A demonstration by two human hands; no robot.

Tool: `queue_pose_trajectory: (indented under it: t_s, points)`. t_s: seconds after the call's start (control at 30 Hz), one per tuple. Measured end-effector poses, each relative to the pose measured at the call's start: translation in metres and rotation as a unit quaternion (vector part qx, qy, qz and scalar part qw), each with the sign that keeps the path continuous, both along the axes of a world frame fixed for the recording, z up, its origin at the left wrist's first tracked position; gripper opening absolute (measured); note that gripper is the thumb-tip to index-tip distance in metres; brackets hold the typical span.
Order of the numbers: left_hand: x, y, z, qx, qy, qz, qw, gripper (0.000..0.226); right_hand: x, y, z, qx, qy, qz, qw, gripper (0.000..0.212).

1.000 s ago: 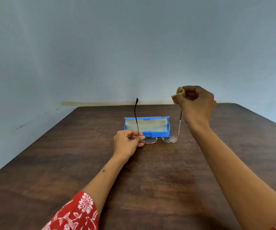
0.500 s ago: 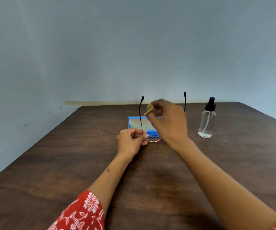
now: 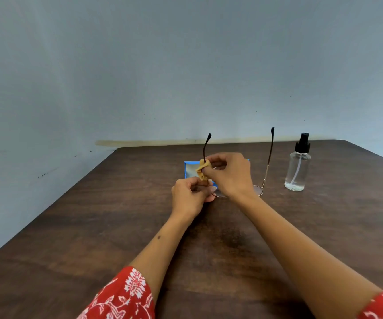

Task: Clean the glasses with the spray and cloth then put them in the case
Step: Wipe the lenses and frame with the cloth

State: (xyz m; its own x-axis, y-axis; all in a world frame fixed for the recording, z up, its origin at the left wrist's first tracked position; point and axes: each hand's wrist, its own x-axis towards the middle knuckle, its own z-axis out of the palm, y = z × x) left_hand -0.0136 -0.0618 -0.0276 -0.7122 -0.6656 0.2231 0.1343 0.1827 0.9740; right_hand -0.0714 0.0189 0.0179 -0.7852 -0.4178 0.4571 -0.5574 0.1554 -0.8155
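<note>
- Left hand (image 3: 191,192) is gripping the glasses (image 3: 258,189) at the frame's left end, fingers curled tight around the hinge area. Likely purpose: steadying the frame while the other hand is working.
- Glasses are standing lenses-down on the table (image 3: 93,238), both temples pointing up. This is exposing each temple's full length for wiping.
- Right hand (image 3: 229,173) is crossing over the lenses, thumb and fingertips pinching the cloth (image 3: 202,169) around the lower left temple. Judgement: temple wiping is under way; casing is not yet started.
- Case (image 3: 189,168) is lying open just behind the hands, mostly hidden by them, ready to receive the glasses.
- Spray (image 3: 298,164) is standing upright to the right, apart from the glasses, out of the wiping path.
</note>
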Motion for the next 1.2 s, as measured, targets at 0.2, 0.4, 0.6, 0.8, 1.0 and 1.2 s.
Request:
queue_pose_trajectory:
  t_s: [0.2, 0.4, 0.6, 0.8, 1.0, 1.2]
  points:
    - [0.001, 0.001, -0.001, -0.010, 0.000, -0.008, 1.000, 0.019, 0.003, -0.001, -0.005, -0.038, -0.017, -0.005, 0.999, 0.007]
    - [0.001, 0.000, -0.001, -0.006, -0.002, -0.016, 1.000, 0.013, 0.006, 0.000, 0.000, -0.036, -0.003, -0.010, 0.999, 0.008]
    - [0.001, 0.000, -0.001, -0.009, -0.010, -0.016, 1.000, 0.011, 0.012, -0.004, 0.019, -0.118, 0.024, -0.017, 0.993, 0.011]
    - [0.002, -0.001, -0.002, -0.024, -0.010, -0.013, 1.000, 0.017, 0.006, -0.004, -0.008, -0.013, 0.020, -0.033, 0.999, 0.009]
    - [0.002, 0.000, 0.000, -0.011, -0.016, -0.018, 1.000, 0.010, 0.006, -0.003, 0.007, -0.067, 0.035, -0.035, 0.996, 0.009]
    - [0.003, 0.001, 0.000, -0.011, -0.018, -0.018, 1.000, 0.012, 0.006, -0.004, 0.006, -0.070, 0.034, -0.028, 0.997, 0.010]
